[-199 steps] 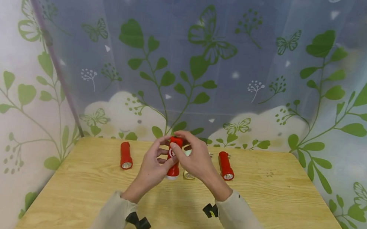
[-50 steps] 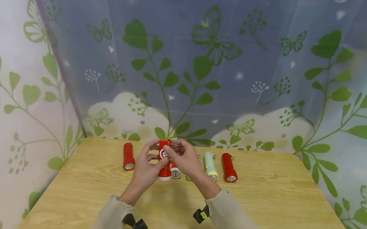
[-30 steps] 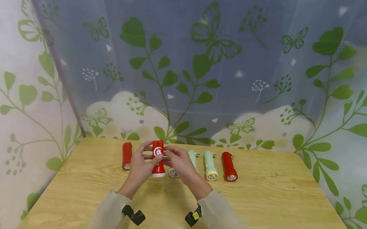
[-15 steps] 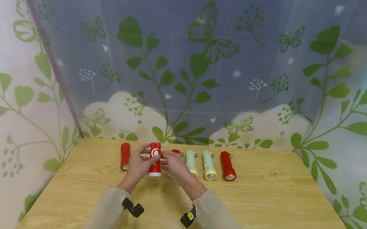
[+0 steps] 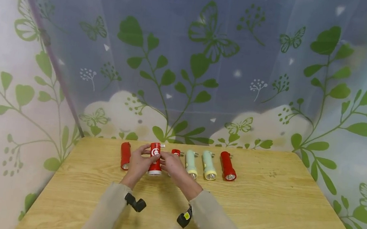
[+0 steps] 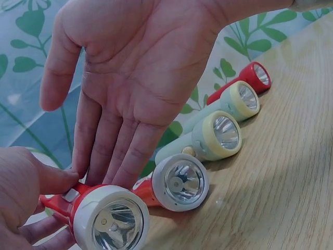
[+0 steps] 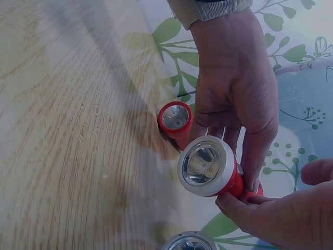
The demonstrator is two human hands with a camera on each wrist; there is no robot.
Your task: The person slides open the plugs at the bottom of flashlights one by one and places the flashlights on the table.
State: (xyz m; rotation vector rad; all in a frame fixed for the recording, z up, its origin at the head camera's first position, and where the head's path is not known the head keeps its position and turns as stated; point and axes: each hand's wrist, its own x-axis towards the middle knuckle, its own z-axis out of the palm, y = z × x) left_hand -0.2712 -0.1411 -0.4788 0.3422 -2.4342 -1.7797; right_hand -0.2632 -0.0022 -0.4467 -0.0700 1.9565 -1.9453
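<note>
In the head view, my left hand (image 5: 138, 164) grips a red flashlight (image 5: 154, 166) with a white rim and a white round emblem, thumb across its front and fingers behind. The flashlight stands nearly upright with its lens end down, towards me. My right hand (image 5: 175, 166) is close on its right side, fingers straight, fingertips at the flashlight's body. The left wrist view shows the right palm (image 6: 140, 73) spread flat, with fingers extended down to the held flashlight (image 6: 110, 219). Another red flashlight (image 5: 176, 152) with a white rim lies mostly hidden behind the right hand.
On the wooden table (image 5: 260, 212), a red flashlight (image 5: 125, 155) lies to the left of the hands. To the right lie a pale green flashlight (image 5: 190, 162), a second pale green flashlight (image 5: 209, 164) and a dark red flashlight (image 5: 227, 165). A patterned curtain (image 5: 187, 74) hangs behind the table.
Both hands have moved left with the red flashlight, and the right hand no longer grips its upper end. The row of flashlights on the right has come into fuller view.
</note>
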